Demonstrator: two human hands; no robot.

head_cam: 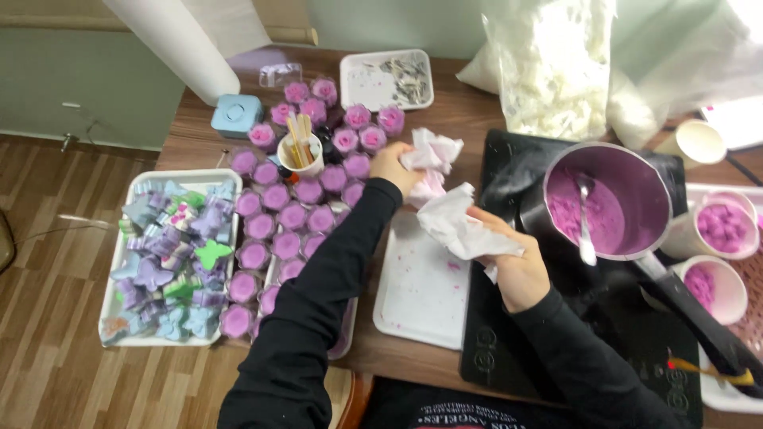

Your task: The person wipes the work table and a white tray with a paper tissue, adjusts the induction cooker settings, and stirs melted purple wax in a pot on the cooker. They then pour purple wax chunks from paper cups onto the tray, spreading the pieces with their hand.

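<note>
Left hand (393, 167), right hand (509, 262) each closed on crumpled tissue (457, 222); wiping step, judged; white tray (421, 294) below hands likely needs cleaning.

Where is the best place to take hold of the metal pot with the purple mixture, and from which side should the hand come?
Probably by the long dark handle of the pot, coming from the lower right, the person's own side. The handle points that way and lies free above the black cooktop. The rim stands open with a spoon inside, so the wall is a poorer grip.
</note>
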